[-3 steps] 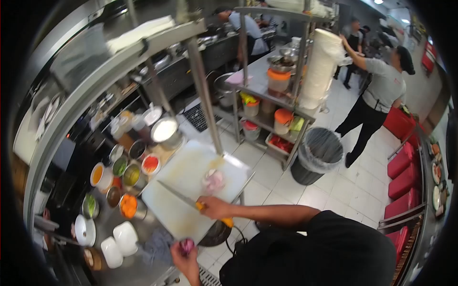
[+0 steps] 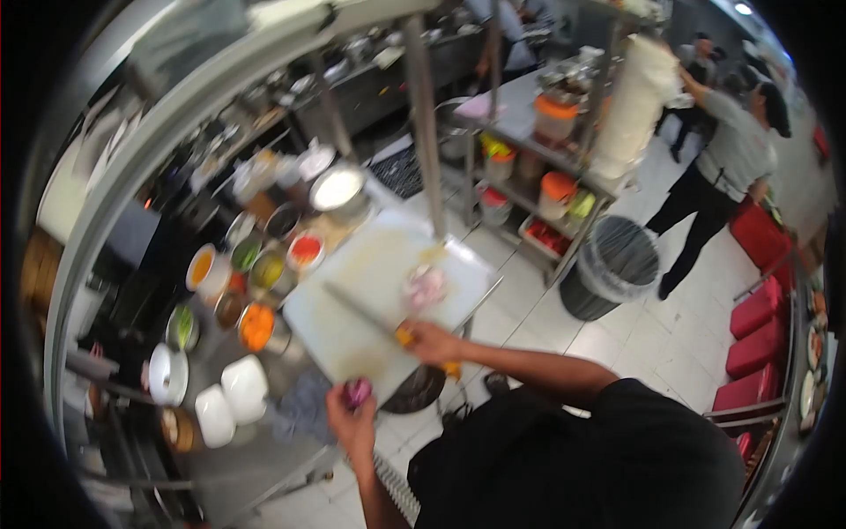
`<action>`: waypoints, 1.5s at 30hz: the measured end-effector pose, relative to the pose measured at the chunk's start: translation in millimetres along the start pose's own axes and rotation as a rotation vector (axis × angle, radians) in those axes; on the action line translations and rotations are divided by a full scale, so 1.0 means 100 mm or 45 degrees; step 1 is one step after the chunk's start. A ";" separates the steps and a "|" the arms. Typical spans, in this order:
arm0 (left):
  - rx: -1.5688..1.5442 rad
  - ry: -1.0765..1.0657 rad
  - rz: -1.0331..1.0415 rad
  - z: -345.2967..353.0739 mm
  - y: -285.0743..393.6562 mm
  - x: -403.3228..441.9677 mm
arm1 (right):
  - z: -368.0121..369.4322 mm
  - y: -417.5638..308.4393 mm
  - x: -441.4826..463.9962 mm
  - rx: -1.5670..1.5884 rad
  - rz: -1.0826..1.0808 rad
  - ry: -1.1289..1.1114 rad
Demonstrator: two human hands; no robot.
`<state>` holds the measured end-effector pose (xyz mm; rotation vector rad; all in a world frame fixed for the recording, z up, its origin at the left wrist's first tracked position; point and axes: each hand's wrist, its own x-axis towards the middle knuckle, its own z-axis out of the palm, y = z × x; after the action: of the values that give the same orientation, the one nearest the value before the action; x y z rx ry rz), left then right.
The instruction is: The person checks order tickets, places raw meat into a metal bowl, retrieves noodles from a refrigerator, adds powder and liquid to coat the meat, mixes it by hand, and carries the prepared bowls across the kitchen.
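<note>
Right arm (image 2: 538, 368): one, bare below a short black sleeve, reaching leftward across the view, elbow slightly bent. Right hand (image 2: 432, 342): one, bare, at the arm's far end, fingers closed in a grip, back of the hand mostly uppermost. Left forearm (image 2: 381, 495): one, bare, rising from the lower edge. Left hand (image 2: 352, 414): one, bare, below and left of the right and apart from it, fingers and thumb curled in a hold. Torso (image 2: 573, 458): one, black-clad, lower centre to right.

A busy restaurant-type kitchen: steel shelving (image 2: 529, 189), ingredient tubs, lined bin (image 2: 611, 267), several workers.
</note>
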<state>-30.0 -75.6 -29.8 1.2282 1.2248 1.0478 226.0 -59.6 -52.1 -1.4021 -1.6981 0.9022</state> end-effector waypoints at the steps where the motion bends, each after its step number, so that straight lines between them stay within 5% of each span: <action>1: 0.095 0.015 0.046 -0.09 0.11 0.01 | 0.04 -0.28 -0.06 0.152 0.264 -0.005; 2: 0.249 0.003 0.172 -0.14 0.28 0.16 | 0.04 -0.39 0.06 0.262 0.491 -0.002; 10: 0.450 -0.065 0.410 0.04 0.16 0.83 | -0.22 -0.38 0.29 0.156 0.565 0.236; 18: 0.610 0.035 0.746 0.48 0.24 1.46 | -0.12 -0.63 0.50 -0.753 0.250 0.425; 19: 0.606 0.058 0.787 0.52 0.23 1.52 | -0.05 -0.66 0.55 -0.832 0.370 0.430; 29: 0.805 0.046 0.820 0.58 -0.05 1.59 | 0.10 -0.54 0.54 -0.962 0.312 0.565; 35: 0.733 0.096 0.801 0.60 -0.10 1.53 | -0.03 -0.40 0.96 -0.913 0.032 0.653; 39: 0.677 0.047 0.694 0.53 -0.05 1.41 | -0.12 -0.26 1.08 -0.974 0.253 0.536; 45: 0.367 -0.252 0.401 0.50 0.29 0.54 | -0.25 -0.13 1.11 -0.927 0.212 0.665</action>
<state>26.3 -23.8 -8.7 1.7490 1.0742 0.9654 227.6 49.1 -16.8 -2.0481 -1.5572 -0.0668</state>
